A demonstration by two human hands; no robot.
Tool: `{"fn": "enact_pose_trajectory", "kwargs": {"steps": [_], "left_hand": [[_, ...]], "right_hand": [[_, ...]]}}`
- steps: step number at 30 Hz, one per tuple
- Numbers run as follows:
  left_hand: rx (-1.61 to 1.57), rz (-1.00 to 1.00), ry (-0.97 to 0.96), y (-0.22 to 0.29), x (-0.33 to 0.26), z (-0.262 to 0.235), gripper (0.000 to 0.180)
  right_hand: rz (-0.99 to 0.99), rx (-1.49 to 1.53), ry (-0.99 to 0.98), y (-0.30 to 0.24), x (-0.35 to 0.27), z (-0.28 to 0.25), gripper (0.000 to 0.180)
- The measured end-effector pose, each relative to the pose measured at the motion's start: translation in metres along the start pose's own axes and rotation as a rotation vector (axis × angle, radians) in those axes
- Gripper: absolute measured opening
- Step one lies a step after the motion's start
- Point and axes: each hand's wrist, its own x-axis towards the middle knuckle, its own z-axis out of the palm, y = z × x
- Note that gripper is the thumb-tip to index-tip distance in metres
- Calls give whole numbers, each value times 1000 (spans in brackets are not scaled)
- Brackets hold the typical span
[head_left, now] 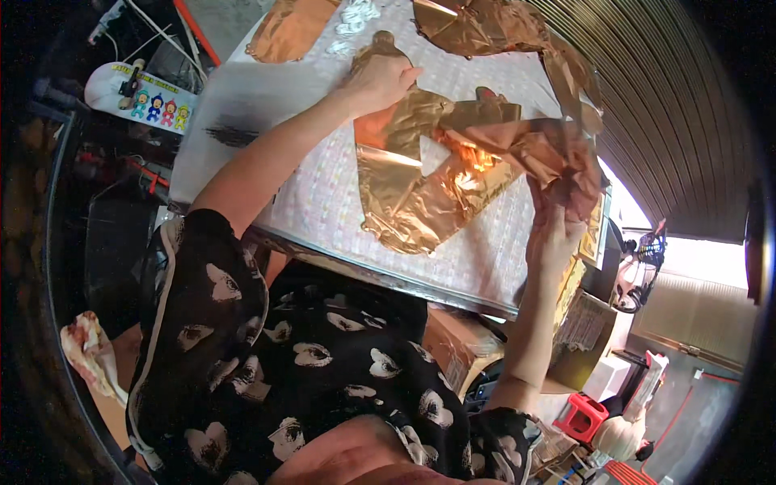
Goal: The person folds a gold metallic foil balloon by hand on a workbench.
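Note:
A copper-coloured, uninflated foil balloon [396,190] lies on the table in front of me, with a triangular hole in its middle. Its right part is lifted and crumpled, catching the light. My left hand [380,84] is closed on the upper left part of this foil, near a rounded tab. At the table's right edge my right hand [558,228] grips the bunched, raised foil; its fingertips are partly hidden by the folds. Another piece of copper foil [291,31] lies at the far left, and more foil [485,28] at the far right.
The table [267,194] has a whitish patterned cover with a dark smudge at left. White string [356,16] lies at its far side. A skateboard deck [141,95] is left of the table. Cardboard boxes [457,343] stand below it, and a red stool [580,416] sits at lower right.

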Motion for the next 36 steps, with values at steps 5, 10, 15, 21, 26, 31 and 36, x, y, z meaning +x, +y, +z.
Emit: {"fn": "enact_pose_trajectory", "kwargs": {"steps": [5, 10, 15, 21, 26, 31, 36], "left_hand": [[-770, -528, -698, 56, -23, 1, 85], [-1444, -601, -720, 63, -4, 58, 103], [-1502, -515, -341, 58, 53, 87, 26], [-1557, 71, -290, 91, 74, -5, 28], [-1530, 6, -430, 52, 89, 14, 34], [-534, -224, -58, 37, 83, 41, 27], [-276, -219, -4, 11, 74, 44, 33]], "right_hand": [[-18, 86, 52, -7, 11, -26, 36], [-37, 130, 108, -21, 8, -33, 36], [-74, -198, -59, -23, -27, -47, 40], [337, -38, -218, -45, -70, -7, 34], [-312, -732, -361, 15, -82, 10, 21], [81, -568, -227, 51, -84, 18, 40], [171, -583, -244, 56, -82, 27, 51]]}}
